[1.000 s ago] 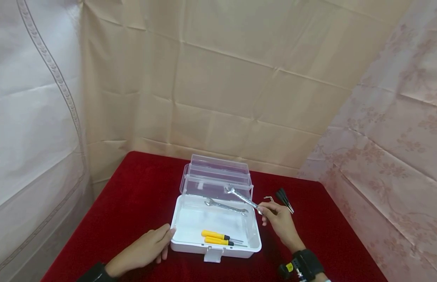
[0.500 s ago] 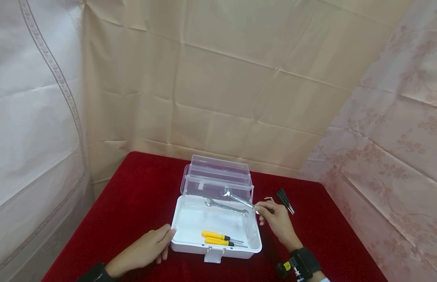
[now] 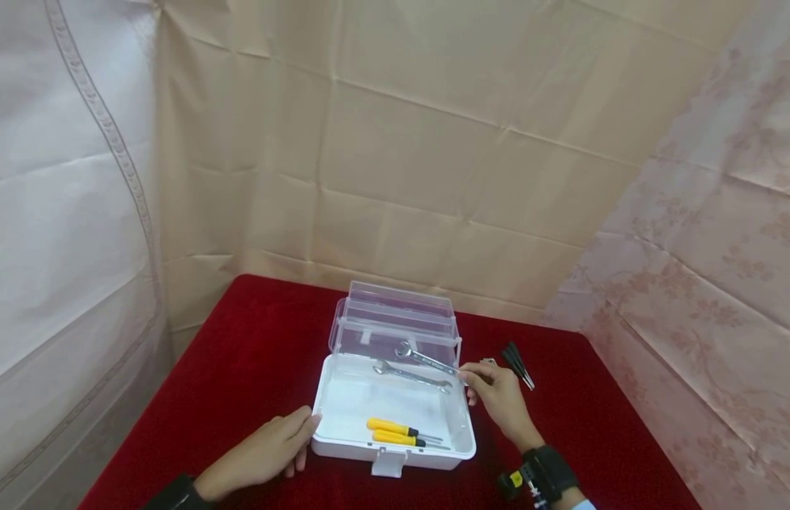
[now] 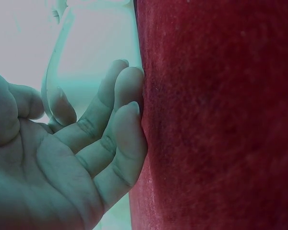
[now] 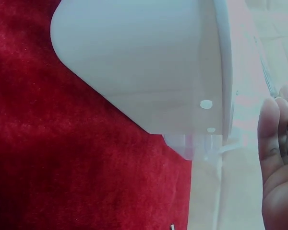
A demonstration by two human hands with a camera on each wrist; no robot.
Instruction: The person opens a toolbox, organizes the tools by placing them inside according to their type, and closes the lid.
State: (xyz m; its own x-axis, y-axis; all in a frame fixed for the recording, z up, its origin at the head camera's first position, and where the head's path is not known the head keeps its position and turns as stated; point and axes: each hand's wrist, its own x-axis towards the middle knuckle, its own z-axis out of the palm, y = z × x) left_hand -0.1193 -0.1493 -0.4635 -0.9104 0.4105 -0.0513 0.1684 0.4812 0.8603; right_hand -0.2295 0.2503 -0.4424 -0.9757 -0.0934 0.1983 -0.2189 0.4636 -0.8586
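A white toolbox (image 3: 343,446) stands with its clear lid (image 3: 401,315) tipped back. My left hand (image 3: 270,450) holds its left front corner; in the left wrist view, the fingers (image 4: 127,134) bend against the outer wall close to the cloth. My right hand (image 3: 499,400) pinches one end of a combination wrench (image 3: 429,361), above the box's right rear side. The wrench's open jaw points left. Inside the box lie another wrench (image 3: 414,377) at the back and two yellow-handled screwdrivers (image 3: 395,428) along the front. In the right wrist view, the right fingers (image 5: 269,124) show beside the rim.
To the right of the box, black-handled tools (image 3: 516,363) with metal tips lie on the red cloth (image 3: 261,340). Small metal pieces (image 3: 489,362) next to them are partly hidden behind my right hand. Beige and patterned curtains (image 3: 426,156) surround the table.
My right hand has moved slightly left with the wrench, which now hangs lower and further over the box. My left hand has stayed at the box's corner.
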